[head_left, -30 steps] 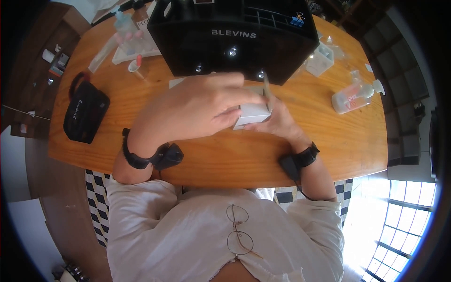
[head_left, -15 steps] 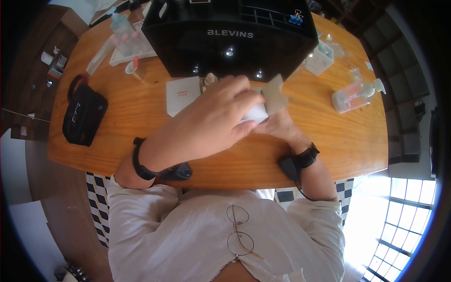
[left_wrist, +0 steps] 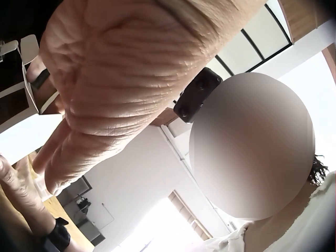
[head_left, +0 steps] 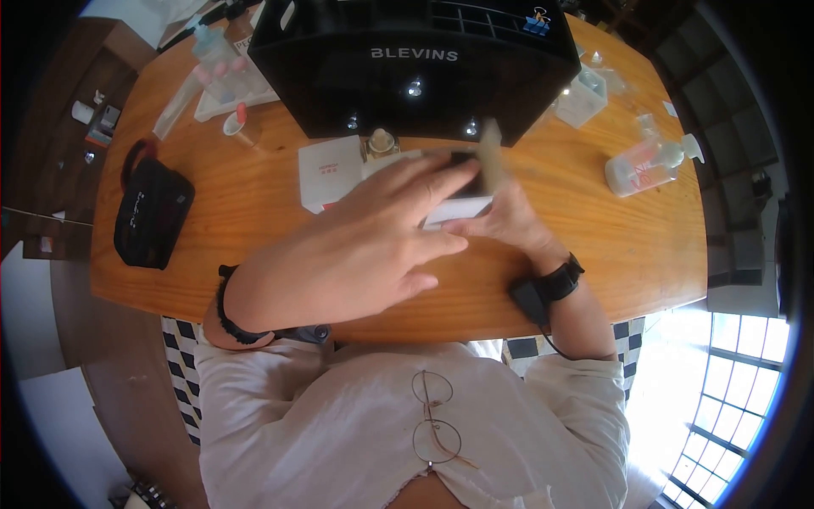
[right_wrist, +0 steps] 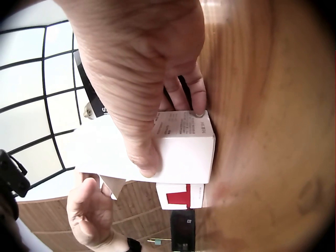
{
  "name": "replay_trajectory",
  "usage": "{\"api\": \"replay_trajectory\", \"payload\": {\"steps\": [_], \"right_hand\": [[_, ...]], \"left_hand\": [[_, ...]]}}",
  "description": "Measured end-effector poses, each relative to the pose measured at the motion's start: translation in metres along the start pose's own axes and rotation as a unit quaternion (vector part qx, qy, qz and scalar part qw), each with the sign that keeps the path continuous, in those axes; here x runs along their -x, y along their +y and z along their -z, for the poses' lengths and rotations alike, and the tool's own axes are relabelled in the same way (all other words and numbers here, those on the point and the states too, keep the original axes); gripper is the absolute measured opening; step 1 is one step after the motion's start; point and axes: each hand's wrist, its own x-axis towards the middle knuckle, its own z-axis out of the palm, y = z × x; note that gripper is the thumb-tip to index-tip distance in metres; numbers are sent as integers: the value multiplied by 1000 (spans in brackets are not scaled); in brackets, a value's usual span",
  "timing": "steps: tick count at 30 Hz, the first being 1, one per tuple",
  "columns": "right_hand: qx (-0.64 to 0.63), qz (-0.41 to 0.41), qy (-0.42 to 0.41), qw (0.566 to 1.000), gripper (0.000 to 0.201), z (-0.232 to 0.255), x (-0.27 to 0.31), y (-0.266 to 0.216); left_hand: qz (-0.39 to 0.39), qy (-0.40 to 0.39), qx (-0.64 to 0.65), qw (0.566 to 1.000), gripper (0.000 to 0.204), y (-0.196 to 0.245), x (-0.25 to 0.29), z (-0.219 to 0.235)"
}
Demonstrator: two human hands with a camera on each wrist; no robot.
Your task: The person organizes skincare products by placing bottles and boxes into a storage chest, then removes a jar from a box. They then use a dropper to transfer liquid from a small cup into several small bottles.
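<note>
A white box (head_left: 458, 210) stands with its top open, a pale flap (head_left: 490, 161) upright at its right and something dark inside. My right hand (head_left: 515, 222) grips its right side; in the right wrist view the thumb presses one face of the box (right_wrist: 184, 157) and fingers lie on another. Over the opening reaches my left hand (head_left: 369, 229), fingers extended and spread, thumb away from the box. One left fingertip is at the dark content; whether it touches is unclear. Behind the left hand lie a second white box (head_left: 331, 172) and a small bottle (head_left: 381, 142).
A large black organizer (head_left: 415, 72) stands at the back. A black pouch (head_left: 154, 212) and a small cup (head_left: 241, 129) are at left, a pump bottle (head_left: 649, 170) at right. A tray of bottles (head_left: 229, 100) sits back left, a clear container (head_left: 582, 95) back right.
My left hand's fingers have spread and its thumb has come away from the white box. The flap has shifted, and dark content shows inside. The second box and small bottle have come into sight.
</note>
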Motion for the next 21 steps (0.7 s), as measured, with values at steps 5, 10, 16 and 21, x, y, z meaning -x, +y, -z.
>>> {"api": "replay_trajectory", "payload": {"steps": [5,10,16,21], "right_hand": [[50,15,-16,999,64,3,0,3],[49,4,-29,998,63,4,0,-5],[106,25,-13,994,68,2,4,-10],[44,-23,-37,998,71,3,10,11]], "left_hand": [[12,7,-2,1000,24,-8,-1,5],[37,45,47,997,27,-22,-11,10],[-28,96,-1,995,56,-20,-21,-10],[-17,74,-5,997,74,-17,-19,-8]]}}
